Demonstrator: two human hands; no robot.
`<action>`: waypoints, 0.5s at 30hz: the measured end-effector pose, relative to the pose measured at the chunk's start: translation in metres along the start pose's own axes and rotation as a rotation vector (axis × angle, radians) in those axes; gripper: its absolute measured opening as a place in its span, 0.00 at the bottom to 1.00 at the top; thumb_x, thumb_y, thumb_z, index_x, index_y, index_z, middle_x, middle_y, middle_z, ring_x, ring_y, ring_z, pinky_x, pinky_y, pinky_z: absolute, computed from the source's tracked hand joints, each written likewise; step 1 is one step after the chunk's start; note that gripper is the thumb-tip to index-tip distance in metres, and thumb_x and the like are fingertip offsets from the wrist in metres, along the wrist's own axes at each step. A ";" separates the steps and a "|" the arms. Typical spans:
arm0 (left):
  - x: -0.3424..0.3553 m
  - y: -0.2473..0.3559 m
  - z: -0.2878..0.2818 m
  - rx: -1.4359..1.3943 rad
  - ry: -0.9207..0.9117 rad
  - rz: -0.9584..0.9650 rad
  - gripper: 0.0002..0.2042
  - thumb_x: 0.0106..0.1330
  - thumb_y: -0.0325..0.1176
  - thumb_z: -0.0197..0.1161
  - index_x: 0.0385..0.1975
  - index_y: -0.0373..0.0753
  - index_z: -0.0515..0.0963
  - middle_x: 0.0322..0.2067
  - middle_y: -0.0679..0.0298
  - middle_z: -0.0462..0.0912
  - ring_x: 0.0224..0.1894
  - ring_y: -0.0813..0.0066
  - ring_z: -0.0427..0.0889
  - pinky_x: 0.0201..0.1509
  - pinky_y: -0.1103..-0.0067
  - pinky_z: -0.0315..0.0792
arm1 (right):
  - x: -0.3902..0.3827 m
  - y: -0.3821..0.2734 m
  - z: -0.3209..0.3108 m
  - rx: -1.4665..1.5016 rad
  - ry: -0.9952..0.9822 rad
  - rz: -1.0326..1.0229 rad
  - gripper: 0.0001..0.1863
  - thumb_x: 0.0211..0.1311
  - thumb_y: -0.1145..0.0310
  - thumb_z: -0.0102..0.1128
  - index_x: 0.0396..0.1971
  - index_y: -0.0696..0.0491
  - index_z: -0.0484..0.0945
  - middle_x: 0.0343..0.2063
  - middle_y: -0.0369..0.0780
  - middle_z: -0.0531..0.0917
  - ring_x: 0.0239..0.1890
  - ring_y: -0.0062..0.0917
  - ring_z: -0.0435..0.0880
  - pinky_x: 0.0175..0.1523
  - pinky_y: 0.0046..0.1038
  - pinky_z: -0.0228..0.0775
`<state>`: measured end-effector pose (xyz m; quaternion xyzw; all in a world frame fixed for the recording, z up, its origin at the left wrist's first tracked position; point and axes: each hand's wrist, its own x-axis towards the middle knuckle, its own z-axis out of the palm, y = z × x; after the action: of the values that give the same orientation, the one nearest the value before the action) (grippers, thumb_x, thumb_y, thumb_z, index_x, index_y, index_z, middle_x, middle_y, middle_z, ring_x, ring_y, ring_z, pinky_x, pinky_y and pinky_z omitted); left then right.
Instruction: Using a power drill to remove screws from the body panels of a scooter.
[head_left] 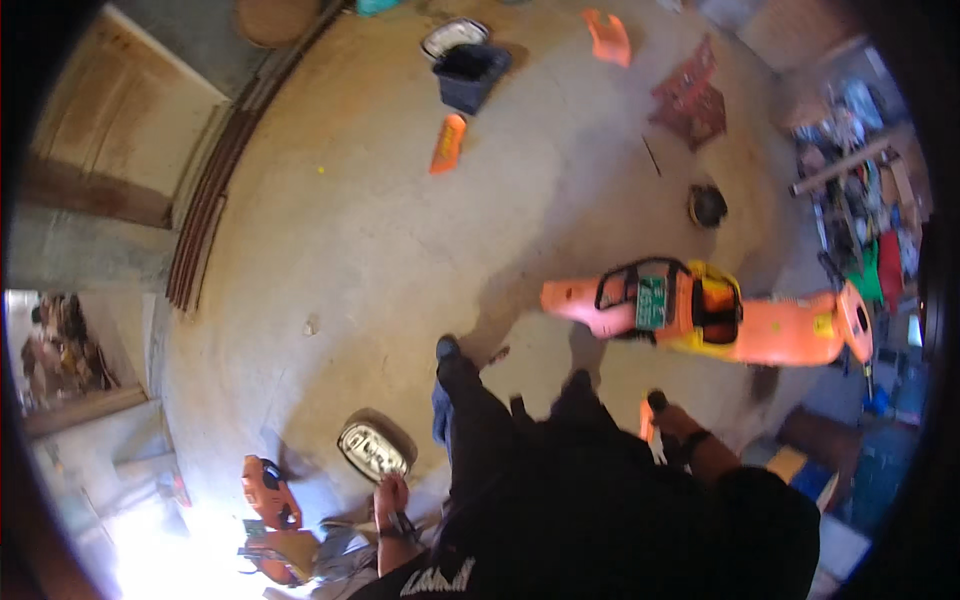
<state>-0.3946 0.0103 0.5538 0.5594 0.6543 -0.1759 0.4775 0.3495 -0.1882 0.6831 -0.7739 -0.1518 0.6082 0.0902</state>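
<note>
My left hand (390,497) is low on the left, its fingers closed at the lower rim of a white oval panel (365,452) with a dark edge and black markings. A dark shadow lies beside the panel. On the right, my right hand (677,423) is closed around a dark round-ended thing (657,401) that I cannot name. An orange piece (646,422) shows next to it; whether the two are joined, I cannot tell. Beyond that hand stands an orange and yellow scooter (780,325) with a black rack and a green plate.
Long brown bars (215,190) lie along the left wall. Farther off are a black bin (470,80), orange panels (448,145), a red frame (692,100) and a dark round object (708,206). Clutter (865,170) fills the right side. Another orange vehicle (270,495) is lower left.
</note>
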 end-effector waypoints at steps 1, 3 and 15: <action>0.022 0.016 -0.037 0.043 0.185 0.270 0.12 0.69 0.28 0.53 0.50 0.33 0.75 0.34 0.55 0.83 0.37 0.68 0.83 0.39 0.76 0.76 | -0.009 -0.001 0.014 -0.093 0.048 0.102 0.19 0.62 0.53 0.60 0.34 0.56 0.81 0.25 0.41 0.83 0.29 0.32 0.82 0.36 0.35 0.74; 0.055 0.055 -0.130 -0.337 0.312 0.393 0.12 0.65 0.24 0.55 0.48 0.36 0.75 0.32 0.63 0.80 0.31 0.72 0.79 0.33 0.80 0.74 | -0.004 -0.040 0.055 -0.306 0.054 0.159 0.19 0.64 0.51 0.59 0.34 0.55 0.81 0.24 0.39 0.81 0.27 0.31 0.80 0.34 0.34 0.73; 0.209 0.503 -0.338 -1.061 -0.617 0.378 0.12 0.62 0.20 0.60 0.45 0.37 0.75 0.37 0.62 0.80 0.41 0.69 0.80 0.44 0.76 0.76 | -0.008 -0.025 0.193 0.843 -0.014 0.088 0.16 0.55 0.57 0.64 0.36 0.54 0.82 0.30 0.39 0.83 0.32 0.26 0.83 0.40 0.32 0.75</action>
<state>-0.0692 0.5439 0.6977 0.2763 0.3751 0.1060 0.8785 0.1575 -0.1763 0.6517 -0.6707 0.1428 0.6256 0.3720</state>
